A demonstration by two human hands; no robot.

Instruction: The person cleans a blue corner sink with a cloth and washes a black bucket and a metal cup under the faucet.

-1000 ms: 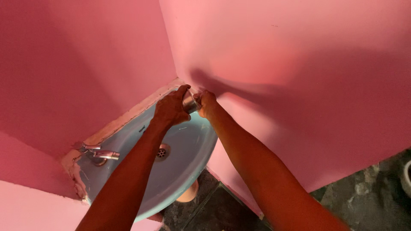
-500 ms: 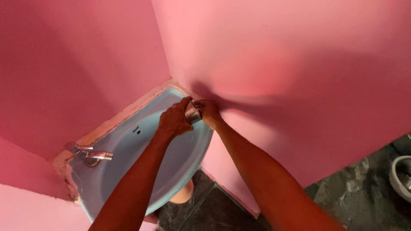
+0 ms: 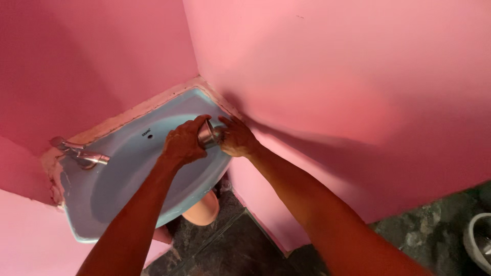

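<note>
Both hands have slid along the pale blue ceramic basin (image 3: 123,174); left hand (image 3: 184,144) grips the small shiny steel cup (image 3: 206,134), right hand (image 3: 236,138) rubs its mouth, apparently mid-wash

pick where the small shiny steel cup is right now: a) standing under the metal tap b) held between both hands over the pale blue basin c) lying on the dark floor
b, the small shiny steel cup sits between the left hand and the right hand, above the pale blue basin, apart from the metal tap.
</note>
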